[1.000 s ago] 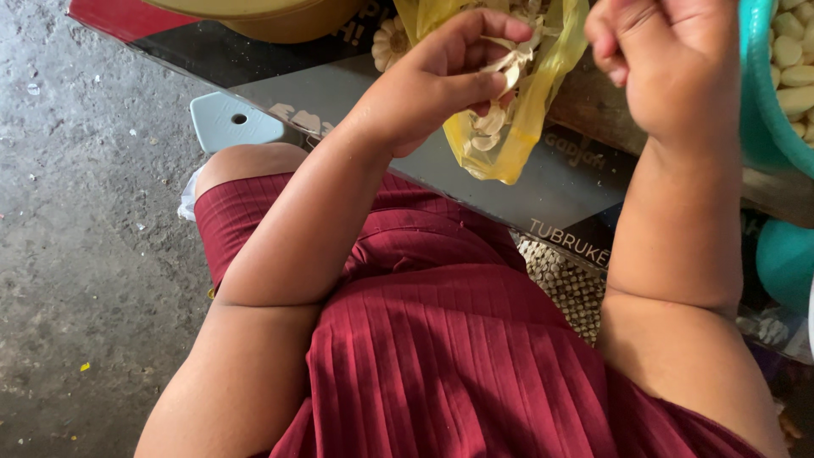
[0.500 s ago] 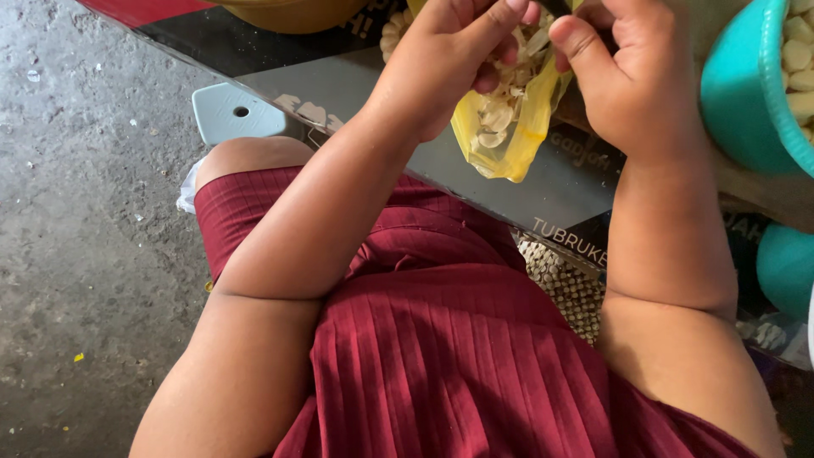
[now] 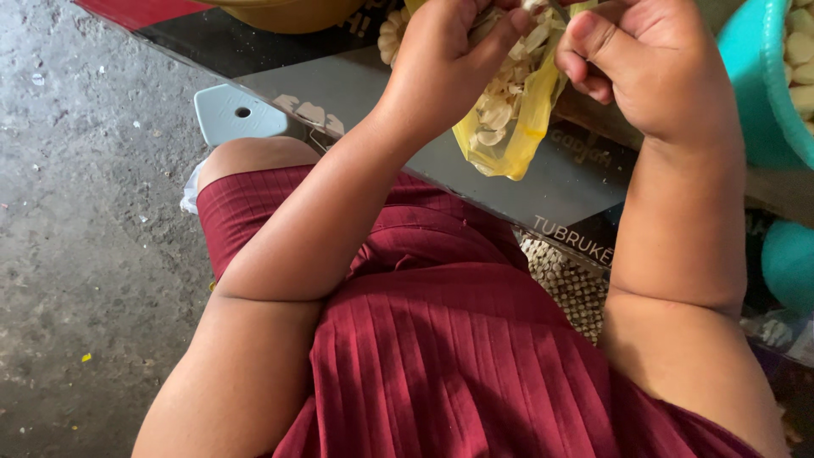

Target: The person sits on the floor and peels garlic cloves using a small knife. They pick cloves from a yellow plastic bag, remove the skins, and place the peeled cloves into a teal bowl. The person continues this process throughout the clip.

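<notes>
From my remote seat I see a grey concrete floor [image 3: 76, 254] speckled with crumbs, a small pale blue plastic stool [image 3: 233, 113] standing on it. A dark printed board [image 3: 543, 182] runs across the top of the frame, with a mustard-yellow basin [image 3: 292, 13] above it. A teal bowl [image 3: 763, 76] of pale peeled cloves sits at the far right, a second teal container [image 3: 788, 263] lower down. A woven mat [image 3: 568, 284] peeks out beside a pleated maroon dress [image 3: 441, 356]
</notes>
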